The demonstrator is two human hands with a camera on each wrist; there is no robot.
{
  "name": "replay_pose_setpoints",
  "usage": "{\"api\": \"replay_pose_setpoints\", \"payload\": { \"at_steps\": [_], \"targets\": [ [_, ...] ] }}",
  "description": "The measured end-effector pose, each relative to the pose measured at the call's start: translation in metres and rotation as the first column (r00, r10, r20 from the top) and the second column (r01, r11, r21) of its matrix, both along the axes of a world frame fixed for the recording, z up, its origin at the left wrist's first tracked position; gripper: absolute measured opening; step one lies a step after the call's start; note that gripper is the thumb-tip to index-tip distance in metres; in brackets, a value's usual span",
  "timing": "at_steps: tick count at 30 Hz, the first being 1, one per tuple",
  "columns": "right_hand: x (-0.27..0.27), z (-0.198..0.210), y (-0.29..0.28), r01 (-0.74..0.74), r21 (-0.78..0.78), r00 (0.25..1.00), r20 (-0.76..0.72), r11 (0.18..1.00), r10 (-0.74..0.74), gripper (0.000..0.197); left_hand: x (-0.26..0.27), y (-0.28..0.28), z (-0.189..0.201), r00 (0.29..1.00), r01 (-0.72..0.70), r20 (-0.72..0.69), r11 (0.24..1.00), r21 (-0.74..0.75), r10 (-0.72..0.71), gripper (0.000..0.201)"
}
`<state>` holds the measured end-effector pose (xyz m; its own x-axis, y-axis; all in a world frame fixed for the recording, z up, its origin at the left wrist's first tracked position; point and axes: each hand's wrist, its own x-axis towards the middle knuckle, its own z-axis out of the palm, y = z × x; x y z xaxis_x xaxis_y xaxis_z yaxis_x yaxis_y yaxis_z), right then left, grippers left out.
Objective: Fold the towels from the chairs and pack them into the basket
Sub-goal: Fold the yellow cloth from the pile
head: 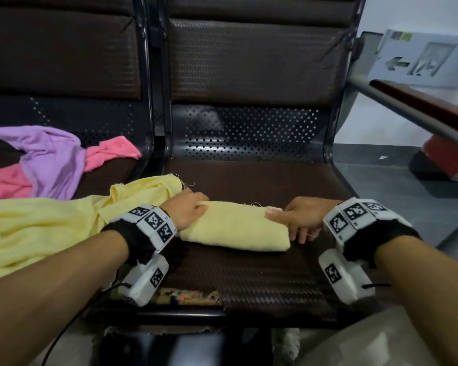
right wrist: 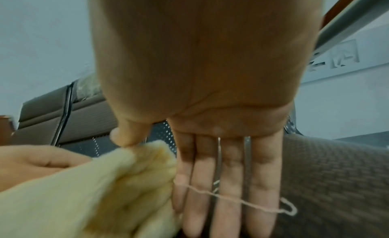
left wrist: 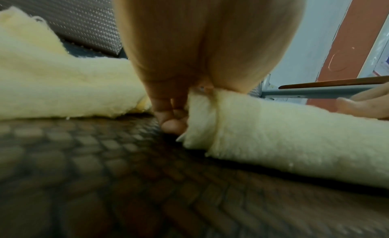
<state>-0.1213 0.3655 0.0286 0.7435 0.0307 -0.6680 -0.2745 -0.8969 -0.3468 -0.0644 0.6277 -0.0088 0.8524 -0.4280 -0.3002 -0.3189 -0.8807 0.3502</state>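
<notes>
A folded yellow towel [head: 236, 229] lies across the brown seat [head: 262, 281] of the right chair. My left hand [head: 192, 210] grips its left end, fingers curled round the fold [left wrist: 174, 125]. My right hand [head: 291, 220] is at the right end: the thumb rests on top of the towel [right wrist: 84, 191], and the straight fingers [right wrist: 231, 175] point down beside it onto the seat. A loose thread [right wrist: 242, 202] trails across those fingers. I see no basket that I can identify.
A second, unfolded yellow towel [head: 50, 223] spreads over the left chair under my left forearm. A purple towel [head: 50, 159] and a pink one [head: 111, 151] lie crumpled behind it. A wood-topped armrest [head: 413, 107] runs at the right, with a white box [head: 418, 59] beyond.
</notes>
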Motion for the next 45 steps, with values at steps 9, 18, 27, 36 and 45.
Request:
{"api": "replay_pose_setpoints", "payload": {
  "at_steps": [9,18,27,36,45],
  "targets": [
    [-0.003,-0.018,0.011,0.174,0.017,0.985,-0.017,0.985,-0.174,0.071,-0.035,0.005,0.013,0.990,0.034,-0.138,0.999,-0.031,-0.038,0.020],
    [-0.052,0.075,0.047,-0.021,0.211,0.879,0.469,0.977,-0.082,0.028,-0.078,0.009,0.077,0.973,0.114,-0.164,0.960,-0.256,-0.160,0.114],
    [-0.145,0.204,0.042,-0.146,0.419,0.636,0.733,0.896,-0.239,0.023,-0.126,-0.022,0.174,0.957,0.110,-0.133,0.743,-0.660,-0.259,0.046],
    [-0.257,0.224,-0.052,0.010,0.716,0.376,0.644,0.698,-0.666,0.019,-0.183,-0.100,0.243,0.888,0.460,0.207,0.799,-0.389,-0.410,0.012],
    [-0.376,0.115,-0.149,0.397,0.730,0.228,0.509,0.556,-0.830,0.026,-0.256,-0.243,0.162,0.729,0.683,0.043,0.722,-0.113,-0.683,0.033]
  ]
}}
